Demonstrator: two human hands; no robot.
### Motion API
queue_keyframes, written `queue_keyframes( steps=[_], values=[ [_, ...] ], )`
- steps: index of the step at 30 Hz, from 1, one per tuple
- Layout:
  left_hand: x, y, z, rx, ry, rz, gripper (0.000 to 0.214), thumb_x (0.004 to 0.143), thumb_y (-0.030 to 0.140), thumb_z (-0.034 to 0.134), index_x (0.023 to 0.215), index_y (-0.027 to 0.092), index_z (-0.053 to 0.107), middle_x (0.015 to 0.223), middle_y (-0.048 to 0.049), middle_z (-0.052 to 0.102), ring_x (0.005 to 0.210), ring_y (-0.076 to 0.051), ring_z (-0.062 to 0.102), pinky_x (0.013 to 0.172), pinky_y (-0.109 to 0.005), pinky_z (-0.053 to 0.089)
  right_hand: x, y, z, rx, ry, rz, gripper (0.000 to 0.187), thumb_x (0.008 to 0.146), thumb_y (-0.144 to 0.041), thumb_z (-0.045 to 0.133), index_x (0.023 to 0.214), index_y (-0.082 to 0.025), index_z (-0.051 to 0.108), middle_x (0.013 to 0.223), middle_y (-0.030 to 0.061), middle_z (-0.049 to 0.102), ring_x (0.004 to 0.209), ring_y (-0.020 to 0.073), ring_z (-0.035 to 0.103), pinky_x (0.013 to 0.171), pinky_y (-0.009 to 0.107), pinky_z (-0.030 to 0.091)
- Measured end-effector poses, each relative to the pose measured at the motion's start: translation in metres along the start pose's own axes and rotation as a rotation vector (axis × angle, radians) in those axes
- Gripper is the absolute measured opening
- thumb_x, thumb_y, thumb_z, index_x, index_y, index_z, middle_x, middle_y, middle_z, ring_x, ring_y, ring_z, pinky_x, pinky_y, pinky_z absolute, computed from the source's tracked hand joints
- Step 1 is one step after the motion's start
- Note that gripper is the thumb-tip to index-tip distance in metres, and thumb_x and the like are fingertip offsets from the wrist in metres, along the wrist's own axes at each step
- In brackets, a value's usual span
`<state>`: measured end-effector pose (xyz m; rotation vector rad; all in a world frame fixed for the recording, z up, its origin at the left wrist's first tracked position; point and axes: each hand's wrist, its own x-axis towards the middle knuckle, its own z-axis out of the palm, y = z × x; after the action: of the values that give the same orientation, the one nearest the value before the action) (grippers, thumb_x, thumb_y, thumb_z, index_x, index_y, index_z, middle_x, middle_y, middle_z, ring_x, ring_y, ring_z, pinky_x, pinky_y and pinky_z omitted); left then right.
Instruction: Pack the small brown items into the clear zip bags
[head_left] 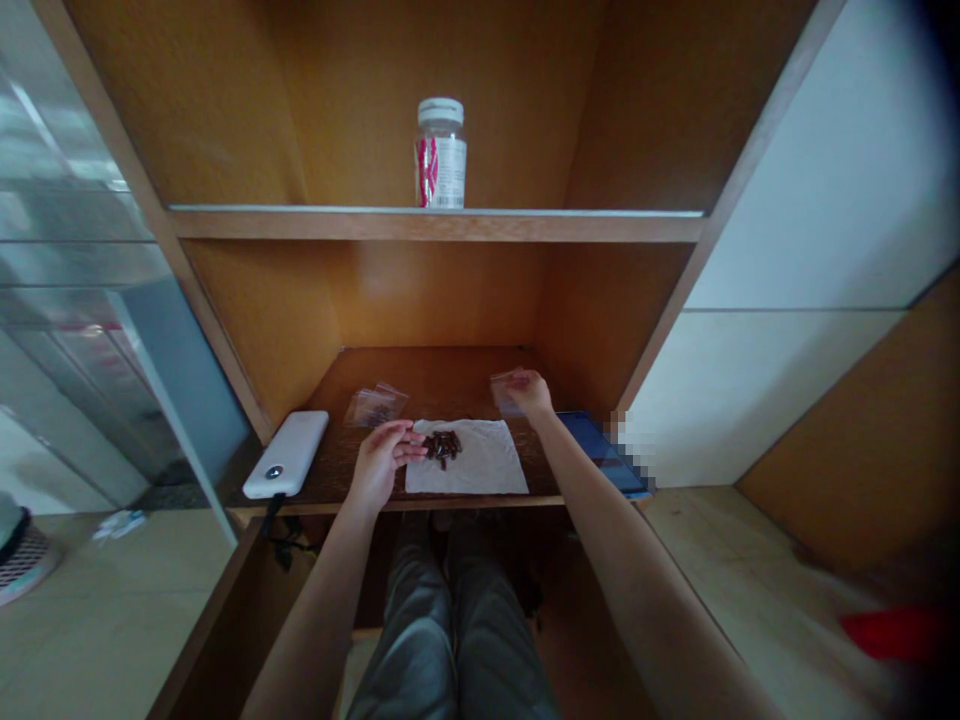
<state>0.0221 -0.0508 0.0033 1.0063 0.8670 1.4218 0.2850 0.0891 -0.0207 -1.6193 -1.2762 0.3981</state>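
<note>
A small pile of dark brown capsule-like pieces lies on a white paper tissue on the wooden desk surface. My left hand rests at the tissue's left edge, its fingertips reaching toward the pile and nothing visible in them. My right hand grips a small clear plastic bag by its corner, behind the tissue. To the left, a second clear bag lies flat with dark pieces inside it.
A white power bank with a cable lies at the desk's left edge. A dark tablet or phone sits at the right. Above stands a labelled jar on a wooden shelf. My knees are below the desk.
</note>
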Motion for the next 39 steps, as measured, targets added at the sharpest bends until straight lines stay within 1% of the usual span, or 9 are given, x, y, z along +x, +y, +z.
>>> queue_keyframes(
  steps=[8, 12, 16, 20, 23, 25, 29, 33, 39],
  values=[
    [0.000, -0.001, -0.002, -0.006, -0.010, 0.006, 0.026, 0.070, 0.028, 0.061, 0.090, 0.013, 0.057, 0.070, -0.0056, 0.068, 0.059, -0.017, 0.064, 0.059, -0.030, 0.050, -0.002, 0.020, 0.005, -0.117, -0.004, -0.004, 0.023, 0.059, -0.012, 0.059, 0.081, -0.016, 0.060, 0.084, 0.0058, 0.066, 0.080, 0.0175, 0.062, 0.071, 0.027, 0.047],
    [0.000, -0.001, -0.001, 0.000, -0.007, 0.008, 0.026, 0.069, 0.029, 0.061, 0.089, 0.014, 0.057, 0.070, -0.0053, 0.068, 0.058, -0.016, 0.064, 0.059, -0.030, 0.050, -0.004, 0.023, 0.003, -0.203, 0.016, -0.091, 0.022, 0.060, -0.014, 0.059, 0.082, -0.016, 0.062, 0.088, 0.0076, 0.065, 0.085, 0.0192, 0.061, 0.076, 0.031, 0.046],
    [0.000, 0.000, 0.000, 0.008, -0.002, 0.005, 0.026, 0.069, 0.030, 0.061, 0.089, 0.014, 0.057, 0.070, -0.0052, 0.068, 0.057, -0.016, 0.064, 0.059, -0.030, 0.049, -0.011, 0.022, 0.001, -0.250, 0.082, -0.194, 0.028, 0.064, -0.020, 0.059, 0.092, -0.014, 0.061, 0.097, 0.0110, 0.062, 0.094, 0.0225, 0.056, 0.083, 0.038, 0.042],
    [0.000, -0.001, -0.001, 0.016, -0.002, 0.009, 0.027, 0.069, 0.032, 0.061, 0.088, 0.014, 0.057, 0.070, -0.0051, 0.068, 0.057, -0.017, 0.064, 0.059, -0.030, 0.049, -0.024, 0.013, -0.001, -0.316, 0.152, -0.251, 0.034, 0.073, -0.033, 0.053, 0.100, -0.013, 0.059, 0.114, 0.0143, 0.052, 0.105, 0.0265, 0.048, 0.084, 0.041, 0.040],
    [0.000, -0.001, -0.001, 0.022, 0.007, 0.012, 0.027, 0.069, 0.032, 0.060, 0.088, 0.014, 0.057, 0.069, -0.0053, 0.067, 0.057, -0.017, 0.064, 0.059, -0.030, 0.049, -0.037, 0.002, -0.003, -0.390, 0.107, -0.288, 0.045, 0.072, -0.046, 0.053, 0.105, -0.016, 0.056, 0.124, 0.0134, 0.044, 0.109, 0.0299, 0.043, 0.082, 0.043, 0.040],
    [-0.001, -0.001, 0.000, 0.028, 0.011, 0.014, 0.027, 0.069, 0.032, 0.060, 0.088, 0.013, 0.056, 0.069, -0.0054, 0.067, 0.057, -0.017, 0.064, 0.058, -0.030, 0.049, -0.043, -0.004, -0.003, -0.437, 0.049, -0.303, 0.050, 0.070, -0.048, 0.055, 0.110, -0.019, 0.052, 0.127, 0.0125, 0.042, 0.110, 0.0308, 0.041, 0.080, 0.045, 0.040],
    [-0.001, -0.002, 0.000, 0.025, 0.009, 0.014, 0.027, 0.068, 0.032, 0.061, 0.087, 0.013, 0.056, 0.070, -0.0057, 0.067, 0.058, -0.017, 0.064, 0.058, -0.030, 0.049, -0.048, -0.008, -0.005, -0.488, -0.031, -0.285, 0.050, 0.069, -0.039, 0.057, 0.114, -0.021, 0.047, 0.127, 0.0116, 0.041, 0.110, 0.0303, 0.040, 0.080, 0.044, 0.040],
    [0.000, -0.002, -0.001, 0.028, 0.005, 0.011, 0.027, 0.069, 0.032, 0.061, 0.087, 0.013, 0.057, 0.070, -0.0062, 0.067, 0.057, -0.017, 0.064, 0.058, -0.030, 0.049, -0.049, -0.008, -0.006, -0.500, -0.056, -0.288, 0.046, 0.069, -0.031, 0.054, 0.114, -0.021, 0.047, 0.127, 0.0114, 0.040, 0.109, 0.0295, 0.040, 0.080, 0.044, 0.039],
    [0.000, -0.003, -0.002, 0.030, -0.001, 0.015, 0.027, 0.068, 0.033, 0.061, 0.086, 0.013, 0.057, 0.071, -0.0065, 0.068, 0.057, -0.017, 0.064, 0.058, -0.030, 0.049, -0.049, -0.006, -0.005, -0.489, -0.070, -0.271, 0.048, 0.068, -0.032, 0.054, 0.115, -0.021, 0.046, 0.128, 0.0110, 0.038, 0.110, 0.0305, 0.038, 0.080, 0.046, 0.039]
  ],
)
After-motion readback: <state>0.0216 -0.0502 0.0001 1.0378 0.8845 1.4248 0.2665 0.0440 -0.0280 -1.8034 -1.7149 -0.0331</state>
